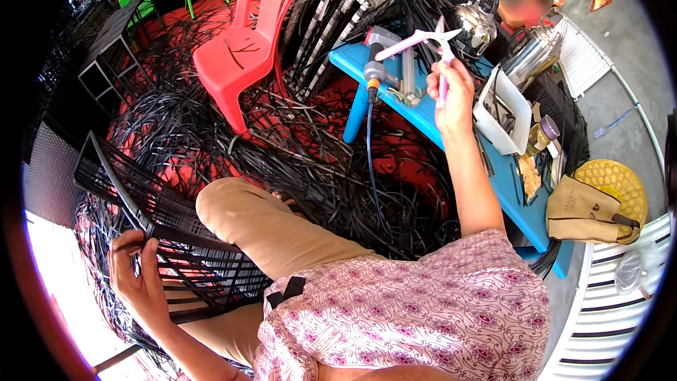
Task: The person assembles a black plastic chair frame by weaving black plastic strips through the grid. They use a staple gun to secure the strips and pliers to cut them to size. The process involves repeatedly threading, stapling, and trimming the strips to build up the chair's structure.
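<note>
My right hand (455, 95) is raised over the blue bench and closed on pink-handled shears (400, 46). The handles and the short metal blades of the shears are spread apart. Low on the left, my left hand (137, 279) pinches the rim of a black woven basket (118, 178) between thumb and fingers. The basket lies tilted against my bent leg, and many black strips run across its side. Part of it is hidden behind my knee. A grey and orange corded tool (374, 73) rests at the bench's edge, near the shears.
The blue bench (504, 180) carries a white bin (502, 116), a jar (541, 134) and metal kettles (530, 56). Black strips (310, 148) cover the red floor around a red chair (236, 56). A tan bag (582, 210) lies by a yellow basket (624, 176). Another person sits beyond the kettles.
</note>
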Available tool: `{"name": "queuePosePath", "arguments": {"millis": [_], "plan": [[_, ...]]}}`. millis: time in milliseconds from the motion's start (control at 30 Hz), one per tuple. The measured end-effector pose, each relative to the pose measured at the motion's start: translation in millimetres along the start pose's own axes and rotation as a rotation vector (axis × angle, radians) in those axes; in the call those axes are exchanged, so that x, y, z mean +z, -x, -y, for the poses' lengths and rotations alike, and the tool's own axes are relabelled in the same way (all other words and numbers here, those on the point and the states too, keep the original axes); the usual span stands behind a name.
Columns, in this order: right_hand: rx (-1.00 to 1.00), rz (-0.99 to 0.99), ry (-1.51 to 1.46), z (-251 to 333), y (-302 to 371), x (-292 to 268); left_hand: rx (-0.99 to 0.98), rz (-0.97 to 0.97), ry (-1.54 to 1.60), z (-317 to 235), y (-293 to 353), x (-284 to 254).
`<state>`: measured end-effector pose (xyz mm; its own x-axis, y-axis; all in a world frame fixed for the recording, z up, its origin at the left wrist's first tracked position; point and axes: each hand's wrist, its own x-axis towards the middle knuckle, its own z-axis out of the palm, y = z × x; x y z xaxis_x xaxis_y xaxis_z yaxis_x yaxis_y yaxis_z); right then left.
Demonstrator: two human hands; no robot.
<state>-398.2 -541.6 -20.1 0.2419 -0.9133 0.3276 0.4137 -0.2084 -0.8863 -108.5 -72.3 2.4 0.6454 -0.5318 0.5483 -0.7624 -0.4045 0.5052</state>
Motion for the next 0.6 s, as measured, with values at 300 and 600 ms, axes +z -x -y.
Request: {"name": "queuePosePath", "arguments": {"millis": [300,600], "plan": [[0.252,0.462,-0.311,2,134,106,0.311,-0.073,0.056,-94,17,40],[0.309,0.943,-0.495,-21,240,167,-0.001,-0.046,0.547,-86,63,87]]}}
